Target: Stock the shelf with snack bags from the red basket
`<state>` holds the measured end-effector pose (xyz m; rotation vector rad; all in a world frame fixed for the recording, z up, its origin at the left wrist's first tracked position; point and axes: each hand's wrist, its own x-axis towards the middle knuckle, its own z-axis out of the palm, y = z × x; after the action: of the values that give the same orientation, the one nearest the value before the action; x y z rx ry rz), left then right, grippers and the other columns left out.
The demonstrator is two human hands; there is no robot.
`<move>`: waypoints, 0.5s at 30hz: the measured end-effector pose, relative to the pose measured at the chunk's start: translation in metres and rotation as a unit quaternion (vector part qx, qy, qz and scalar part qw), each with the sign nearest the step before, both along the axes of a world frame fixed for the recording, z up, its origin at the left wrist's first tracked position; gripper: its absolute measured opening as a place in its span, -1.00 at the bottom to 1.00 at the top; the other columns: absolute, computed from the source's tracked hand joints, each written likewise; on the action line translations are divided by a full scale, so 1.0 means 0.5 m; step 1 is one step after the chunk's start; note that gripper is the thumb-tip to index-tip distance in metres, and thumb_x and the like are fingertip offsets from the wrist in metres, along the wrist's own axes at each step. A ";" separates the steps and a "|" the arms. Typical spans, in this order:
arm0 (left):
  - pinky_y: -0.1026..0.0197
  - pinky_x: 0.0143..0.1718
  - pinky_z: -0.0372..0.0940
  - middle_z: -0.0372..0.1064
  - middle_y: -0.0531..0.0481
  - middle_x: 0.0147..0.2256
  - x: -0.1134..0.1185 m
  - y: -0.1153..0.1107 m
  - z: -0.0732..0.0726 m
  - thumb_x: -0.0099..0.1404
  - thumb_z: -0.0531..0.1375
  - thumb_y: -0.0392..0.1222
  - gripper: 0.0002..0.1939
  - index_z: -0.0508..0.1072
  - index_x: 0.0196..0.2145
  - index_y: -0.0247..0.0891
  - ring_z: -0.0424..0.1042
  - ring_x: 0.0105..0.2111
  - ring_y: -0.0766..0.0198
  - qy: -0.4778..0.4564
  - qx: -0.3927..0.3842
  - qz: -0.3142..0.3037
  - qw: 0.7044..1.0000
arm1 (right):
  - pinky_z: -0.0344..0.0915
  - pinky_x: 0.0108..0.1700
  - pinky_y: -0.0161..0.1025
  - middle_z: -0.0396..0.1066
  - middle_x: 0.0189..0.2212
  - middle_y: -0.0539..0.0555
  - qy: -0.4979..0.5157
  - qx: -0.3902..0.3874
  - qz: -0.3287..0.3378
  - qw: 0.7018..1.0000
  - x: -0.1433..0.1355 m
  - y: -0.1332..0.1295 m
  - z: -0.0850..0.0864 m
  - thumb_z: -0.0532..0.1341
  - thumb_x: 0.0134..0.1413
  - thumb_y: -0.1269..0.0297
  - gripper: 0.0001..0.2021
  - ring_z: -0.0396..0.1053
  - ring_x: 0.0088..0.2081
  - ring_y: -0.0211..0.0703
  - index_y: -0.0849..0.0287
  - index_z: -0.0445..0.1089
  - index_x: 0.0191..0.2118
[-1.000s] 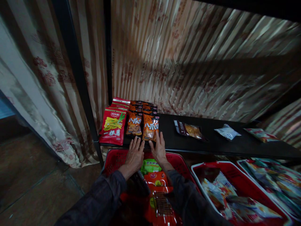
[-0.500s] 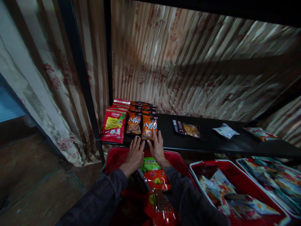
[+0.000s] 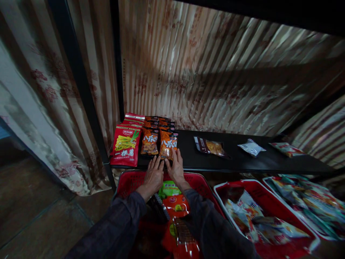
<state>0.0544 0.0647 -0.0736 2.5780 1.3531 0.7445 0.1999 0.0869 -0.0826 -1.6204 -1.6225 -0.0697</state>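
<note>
Two front orange-and-black snack bags lean in rows on the dark shelf [image 3: 205, 163]. My right hand [image 3: 176, 169] has its fingertips against the lower edge of the right snack bag [image 3: 168, 144], fingers stretched out. Beside it, my left hand [image 3: 153, 177] lies palm down with fingers extended, its tips at the shelf edge just below the left snack bag [image 3: 149, 142]. Neither hand grips anything. Left of these bags stands a red snack pouch [image 3: 125, 145] with yellow sticks pictured on it. More bags of both kinds are stacked behind.
Under my forearms is a red basket [image 3: 126, 177] holding a green packet [image 3: 169, 189] and orange packets [image 3: 176, 205]. Farther right along the shelf lie a brown snack bag [image 3: 211, 146], a silvery packet [image 3: 252, 147] and another packet [image 3: 286, 149]. Two more filled baskets stand below, one red with a white rim [image 3: 265, 181].
The view has shifted slightly, moving the shelf and baskets left in the picture. My hands stay at the front bags' lower edges, with the fingers still extended.
</note>
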 end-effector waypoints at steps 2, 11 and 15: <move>-0.10 0.23 -0.03 -0.01 -0.31 0.26 -0.002 0.003 -0.001 0.25 -0.02 -0.34 -0.48 0.19 0.17 -0.45 -0.11 0.29 0.01 -0.002 -0.006 -0.001 1.000 | 0.07 0.19 0.13 -0.14 0.29 0.31 0.013 -0.003 0.002 1.000 0.000 0.005 0.003 0.05 0.16 0.13 -0.39 -0.11 0.29 0.14 0.20 -0.05 0.28; -0.12 0.21 0.00 0.00 -0.35 0.25 -0.005 0.007 0.015 0.24 -0.01 -0.34 -0.48 0.19 0.16 -0.46 -0.07 0.28 -0.01 0.006 -0.016 -0.002 1.000 | 0.06 0.22 0.03 -0.11 0.28 0.29 0.036 -0.015 0.016 0.999 0.002 0.018 0.011 0.05 0.15 0.12 -0.39 -0.11 0.30 0.06 0.22 -0.04 0.27; -0.12 0.21 0.01 -0.01 -0.37 0.25 -0.004 0.006 0.008 0.23 -0.01 -0.36 -0.47 0.19 0.16 -0.47 -0.08 0.28 -0.02 0.006 -0.003 -0.003 1.000 | 0.06 0.23 0.02 -0.11 0.28 0.30 0.035 -0.008 0.019 0.999 0.006 0.013 0.010 0.04 0.16 0.09 -0.38 -0.11 0.30 0.05 0.24 -0.06 0.27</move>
<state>0.0523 0.0676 -0.0694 2.5842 1.3494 0.7244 0.2027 0.0934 -0.0777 -1.5863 -1.6037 0.0189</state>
